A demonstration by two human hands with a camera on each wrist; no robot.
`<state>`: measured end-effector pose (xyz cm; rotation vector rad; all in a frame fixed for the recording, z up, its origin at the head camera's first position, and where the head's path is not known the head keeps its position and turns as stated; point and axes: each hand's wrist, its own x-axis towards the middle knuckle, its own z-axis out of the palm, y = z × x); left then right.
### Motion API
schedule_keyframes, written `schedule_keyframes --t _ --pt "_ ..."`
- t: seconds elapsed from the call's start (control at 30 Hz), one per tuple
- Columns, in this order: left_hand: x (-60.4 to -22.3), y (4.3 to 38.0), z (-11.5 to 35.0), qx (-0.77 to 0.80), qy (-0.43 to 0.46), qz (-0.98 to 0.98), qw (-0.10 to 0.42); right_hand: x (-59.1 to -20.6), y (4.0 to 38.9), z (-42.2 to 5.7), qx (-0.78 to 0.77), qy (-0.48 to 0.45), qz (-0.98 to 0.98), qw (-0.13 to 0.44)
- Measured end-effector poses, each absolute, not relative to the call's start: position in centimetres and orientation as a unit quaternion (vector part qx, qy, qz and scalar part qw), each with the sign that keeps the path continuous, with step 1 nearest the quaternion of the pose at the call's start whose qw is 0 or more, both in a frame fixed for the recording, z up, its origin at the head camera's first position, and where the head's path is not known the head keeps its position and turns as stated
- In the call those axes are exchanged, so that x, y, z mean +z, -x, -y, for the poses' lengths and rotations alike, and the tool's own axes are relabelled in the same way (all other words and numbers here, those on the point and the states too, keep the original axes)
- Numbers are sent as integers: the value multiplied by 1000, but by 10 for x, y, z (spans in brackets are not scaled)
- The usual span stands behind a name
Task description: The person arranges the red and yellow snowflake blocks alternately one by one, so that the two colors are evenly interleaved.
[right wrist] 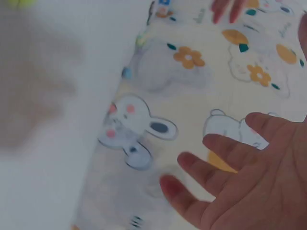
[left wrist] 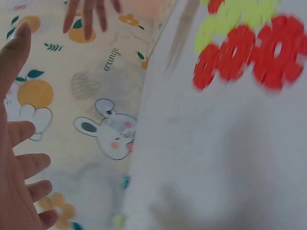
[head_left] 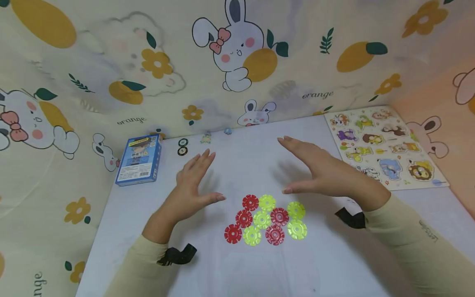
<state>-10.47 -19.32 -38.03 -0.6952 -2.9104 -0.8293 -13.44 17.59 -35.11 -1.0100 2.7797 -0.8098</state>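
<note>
I see the left hand (head_left: 193, 189) and right hand (head_left: 328, 173), spread and empty, flanking the red-and-yellow disc cluster (head_left: 265, 222); a careless low sweep could scatter it.

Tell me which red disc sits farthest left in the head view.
It is the red disc at the near end of the slanting line of three; the other four red discs all lie farther right.
</note>
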Motion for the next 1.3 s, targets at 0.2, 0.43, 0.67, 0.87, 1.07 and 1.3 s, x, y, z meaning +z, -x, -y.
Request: schedule_keyframes --t 0.2,0.43,0.67,0.87,1.07,1.3 --pt "-425 100 175 -422 190 886 -18 -394 128 -159 -403 296 -859 112" --pt "-475 87 144 -400 174 900 -21 -442 113 -139 -420 263 -850 179" --pt "-488 85 129 -314 184 931 39 -457 105 -125 -316 264 -904 118" --pt "-485 84 125 -360 167 918 27 -455 102 -119 -360 226 -895 135" --pt "-482 82 128 -438 133 889 20 -449 100 -117 -404 218 -873 162" --pt "-474 98 162 -468 43 881 49 -437 112 -103 -414 224 -869 149"
